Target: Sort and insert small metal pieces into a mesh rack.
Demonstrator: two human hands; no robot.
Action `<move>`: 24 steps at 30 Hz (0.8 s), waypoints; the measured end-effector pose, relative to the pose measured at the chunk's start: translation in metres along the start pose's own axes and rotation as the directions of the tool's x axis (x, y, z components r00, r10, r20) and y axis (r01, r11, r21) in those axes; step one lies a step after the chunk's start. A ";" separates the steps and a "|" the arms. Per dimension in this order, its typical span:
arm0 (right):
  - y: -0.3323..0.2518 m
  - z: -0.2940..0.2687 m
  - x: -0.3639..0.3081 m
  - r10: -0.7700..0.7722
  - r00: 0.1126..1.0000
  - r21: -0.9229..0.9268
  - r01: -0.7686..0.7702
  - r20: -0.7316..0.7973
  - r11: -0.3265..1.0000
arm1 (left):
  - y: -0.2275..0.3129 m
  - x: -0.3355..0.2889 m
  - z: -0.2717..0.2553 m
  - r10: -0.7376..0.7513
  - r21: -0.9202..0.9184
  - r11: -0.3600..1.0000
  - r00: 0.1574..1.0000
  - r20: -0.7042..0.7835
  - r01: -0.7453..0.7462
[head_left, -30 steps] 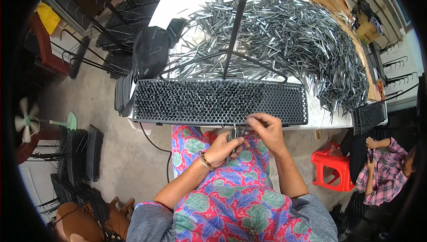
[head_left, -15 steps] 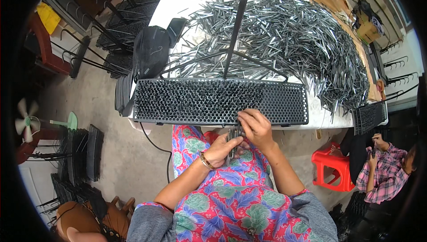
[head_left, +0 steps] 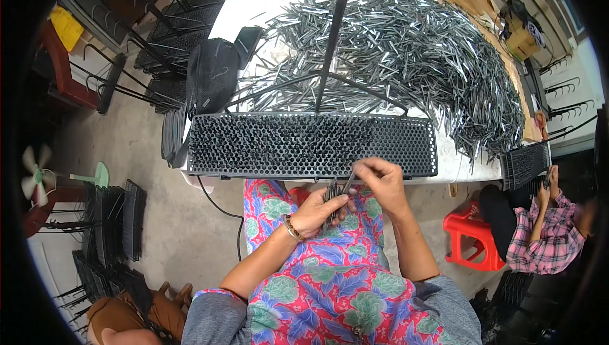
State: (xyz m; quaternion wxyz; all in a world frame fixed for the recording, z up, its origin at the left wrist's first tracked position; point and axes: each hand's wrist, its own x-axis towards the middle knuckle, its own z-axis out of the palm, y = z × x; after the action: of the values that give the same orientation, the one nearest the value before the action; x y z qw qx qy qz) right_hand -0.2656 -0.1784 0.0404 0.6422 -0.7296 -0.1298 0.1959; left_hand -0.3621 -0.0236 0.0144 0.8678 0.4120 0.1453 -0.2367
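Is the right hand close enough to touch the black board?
Probably yes. The right hand is by the near edge of the black board, and nothing seems to block its way, though its fingers appear to pinch a strip.

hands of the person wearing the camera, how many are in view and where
2: the left hand holds a bundle of dark strips on the near side of the perforated panel; the right hand, to its right, pinches a strip. Neither is hidden.
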 end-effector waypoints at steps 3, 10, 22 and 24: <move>-0.009 0.002 0.004 -0.028 0.985 -0.042 0.021 -0.172 0.999 | -0.006 0.005 -0.004 -0.007 -0.001 1.000 0.999 -0.052 0.007; 0.017 0.007 0.016 -0.367 0.905 -0.258 0.310 -0.214 0.915 | -0.009 0.007 -0.004 -0.029 0.029 0.999 0.996 -0.079 0.032; 0.016 0.001 0.010 -0.171 0.974 -0.091 0.159 -0.145 0.983 | -0.015 0.007 -0.009 -0.026 0.005 1.000 0.997 -0.074 0.026; 0.017 0.001 0.011 -0.092 0.985 0.023 0.096 -0.148 0.995 | -0.014 0.007 -0.007 -0.036 -0.012 0.999 0.996 -0.078 0.035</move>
State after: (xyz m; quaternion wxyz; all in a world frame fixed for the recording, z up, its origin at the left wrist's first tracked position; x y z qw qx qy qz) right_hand -0.2574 -0.1755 0.0222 0.6693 -0.7255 -0.1136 0.1131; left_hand -0.3643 -0.0278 -0.0024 0.8594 0.4135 0.1878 -0.2350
